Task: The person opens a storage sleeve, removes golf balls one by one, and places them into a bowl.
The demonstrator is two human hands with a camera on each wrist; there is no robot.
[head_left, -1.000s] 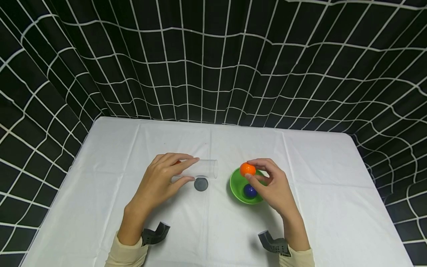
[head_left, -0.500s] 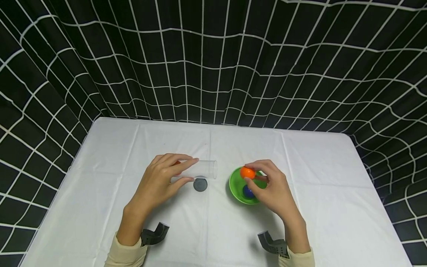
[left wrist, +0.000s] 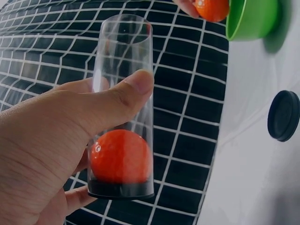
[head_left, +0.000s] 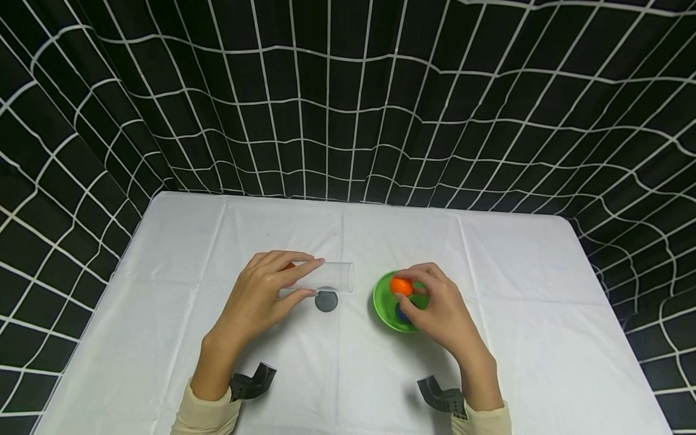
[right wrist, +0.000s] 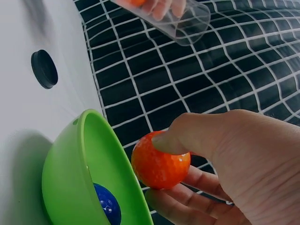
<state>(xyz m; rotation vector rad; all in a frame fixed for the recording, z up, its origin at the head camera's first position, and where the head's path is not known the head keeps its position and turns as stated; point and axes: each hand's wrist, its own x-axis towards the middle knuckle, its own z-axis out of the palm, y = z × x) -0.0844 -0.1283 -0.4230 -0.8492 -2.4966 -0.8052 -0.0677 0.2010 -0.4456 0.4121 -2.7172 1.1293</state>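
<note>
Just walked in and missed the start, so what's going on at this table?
A person is working with both hands over a white table. The left hand grips a clear tube lying sideways, with one orange ball inside at its closed end. The right hand pinches a second orange ball just above a green bowl, which holds a blue ball. A dark cap lies on the table between tube and bowl.

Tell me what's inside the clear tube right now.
One orange ball sits at the closed black end of the clear tube, gripped by the left hand. The rest looks empty, though the thumb covers part of the wall.
</note>
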